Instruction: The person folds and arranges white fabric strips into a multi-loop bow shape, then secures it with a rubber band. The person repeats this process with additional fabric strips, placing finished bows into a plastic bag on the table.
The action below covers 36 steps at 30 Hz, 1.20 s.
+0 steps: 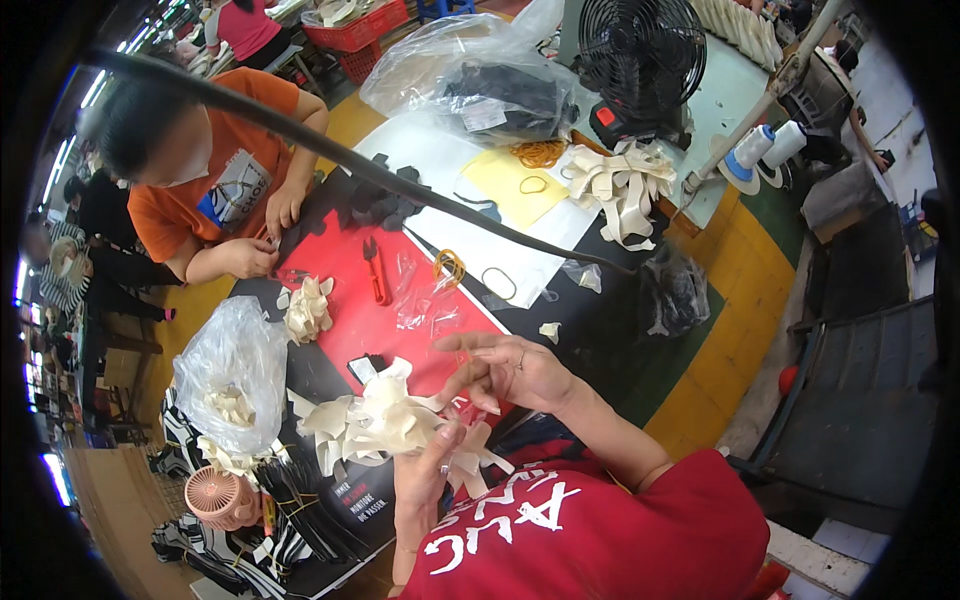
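My left hand [424, 478] is closed round a loose bundle of cream fabric pieces [385, 418], with the thumb pressed on its near side. The pieces fan out beyond the hand in curled strips. My right hand [525, 375] is just right of the bundle, its fingers apart and partly bent; I make out nothing held in it. Beyond the bundle, on the red sheet [340, 258], lie red-handled snips [376, 272], yellow rubber bands [449, 268] and crumpled clear plastic.
Across the table, a co-worker in orange [225, 170] handles small pieces beside another cream bundle [309, 311]. A plastic bag [235, 370] and a pink fan [218, 497] stand left. Cream strips [625, 185], a black fan [643, 50] and thread cones [745, 158] are far right. A dark cable [400, 185] crosses the view.
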### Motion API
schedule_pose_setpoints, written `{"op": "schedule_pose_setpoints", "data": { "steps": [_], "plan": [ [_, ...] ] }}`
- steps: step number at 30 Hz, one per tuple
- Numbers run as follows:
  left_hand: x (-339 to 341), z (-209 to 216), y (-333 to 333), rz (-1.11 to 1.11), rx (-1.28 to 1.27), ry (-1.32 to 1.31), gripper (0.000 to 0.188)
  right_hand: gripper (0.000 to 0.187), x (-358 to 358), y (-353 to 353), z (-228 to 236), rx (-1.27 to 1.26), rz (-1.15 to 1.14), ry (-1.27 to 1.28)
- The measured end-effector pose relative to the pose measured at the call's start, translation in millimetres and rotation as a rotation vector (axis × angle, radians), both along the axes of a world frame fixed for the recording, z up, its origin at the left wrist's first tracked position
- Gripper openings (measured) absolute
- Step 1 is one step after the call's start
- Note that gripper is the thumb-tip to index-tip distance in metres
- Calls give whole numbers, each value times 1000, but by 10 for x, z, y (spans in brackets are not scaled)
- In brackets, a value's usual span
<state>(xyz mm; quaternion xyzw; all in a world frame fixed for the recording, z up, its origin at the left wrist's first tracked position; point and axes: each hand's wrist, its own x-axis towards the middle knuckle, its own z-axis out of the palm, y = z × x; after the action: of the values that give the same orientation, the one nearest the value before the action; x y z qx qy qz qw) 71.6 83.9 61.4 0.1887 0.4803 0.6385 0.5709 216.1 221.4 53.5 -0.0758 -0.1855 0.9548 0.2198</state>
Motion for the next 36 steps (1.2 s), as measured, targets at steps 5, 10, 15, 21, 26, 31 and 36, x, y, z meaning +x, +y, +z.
{"op": "schedule_pose_setpoints", "data": {
  "steps": [5,10,15,21,26,31,36],
  "plan": [
    [-56,52,140,-17,48,-122,31,43,133,33,-89,664,-234,-557],
    [22,59,180,-54,-50,219,34,85,-9,-37,-185,1058,-409,-405],
    [172,3,147,-214,-208,481,27,82,11,-6,-103,1047,-338,-450],
    [95,-11,254,-665,-257,516,16,81,101,140,144,1627,-260,-500],
    [229,-65,278,-641,-10,1087,17,74,2,224,308,1837,-137,-405],
    [123,-89,306,74,-40,553,22,60,-204,824,158,1424,-251,-102],
    [-230,-82,411,269,119,2,28,54,-361,1714,-121,702,-478,-219]
  ]
}}
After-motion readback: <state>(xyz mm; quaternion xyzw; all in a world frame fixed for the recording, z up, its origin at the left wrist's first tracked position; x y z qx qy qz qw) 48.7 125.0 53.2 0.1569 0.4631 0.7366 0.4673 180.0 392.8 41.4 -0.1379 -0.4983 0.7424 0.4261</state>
